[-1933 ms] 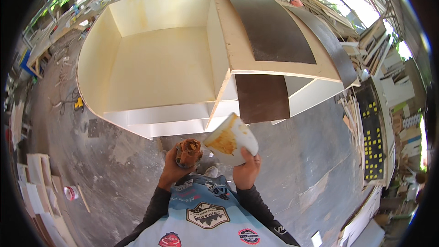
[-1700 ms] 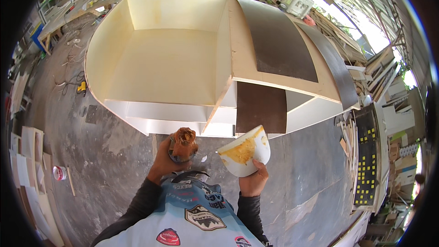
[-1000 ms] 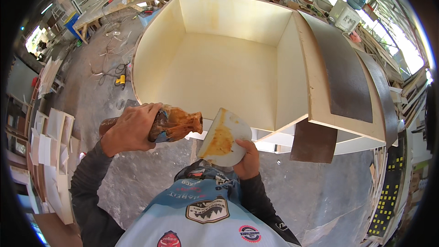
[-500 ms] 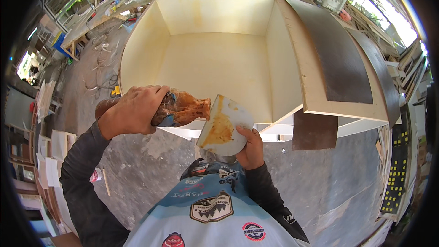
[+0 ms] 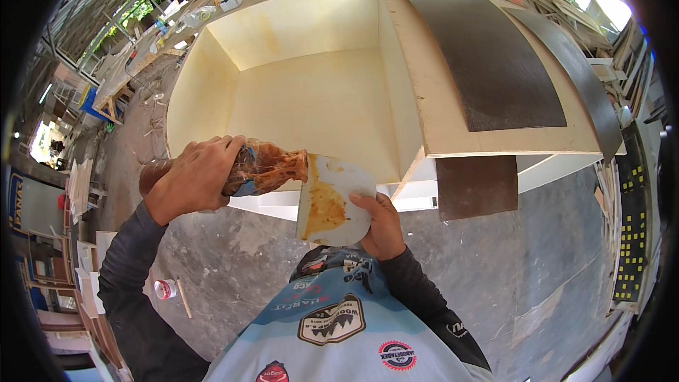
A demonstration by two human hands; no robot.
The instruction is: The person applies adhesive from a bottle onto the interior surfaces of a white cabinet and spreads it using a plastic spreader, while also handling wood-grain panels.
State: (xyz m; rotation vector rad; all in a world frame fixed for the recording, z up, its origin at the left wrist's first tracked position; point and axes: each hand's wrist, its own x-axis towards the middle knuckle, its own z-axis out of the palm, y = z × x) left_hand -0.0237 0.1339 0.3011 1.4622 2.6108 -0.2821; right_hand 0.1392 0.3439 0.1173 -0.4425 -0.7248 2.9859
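Observation:
My left hand [image 5: 194,177] is wrapped round a bottle [image 5: 272,168] smeared with brown, sticky residue and lying on its side in the air. Its mouth points right and meets the upper left edge of a white, rounded spreader [image 5: 353,187]; whether they touch, I cannot tell. An amber glue-like smear [image 5: 325,209] covers the spreader's left part. My right hand [image 5: 384,226] grips the spreader's right side, with the thumb on top. Both hands are in front of a large open cabinet box [image 5: 311,92] with pale, yellowish inner walls.
Dark brown sheets, one broad [image 5: 488,64] and one farther right [image 5: 576,78], lie on the cabinet's wooden panel. A smaller brown piece [image 5: 477,187] hangs at its near edge. A tub [image 5: 165,289] and a stick [image 5: 184,298] are on the concrete floor. Tools litter the far bench.
The view has shifted, so the cabinet appears farther left. The spreader has turned slightly more upright, and the bottle's mouth is closer to its edge. Both hands keep their grips.

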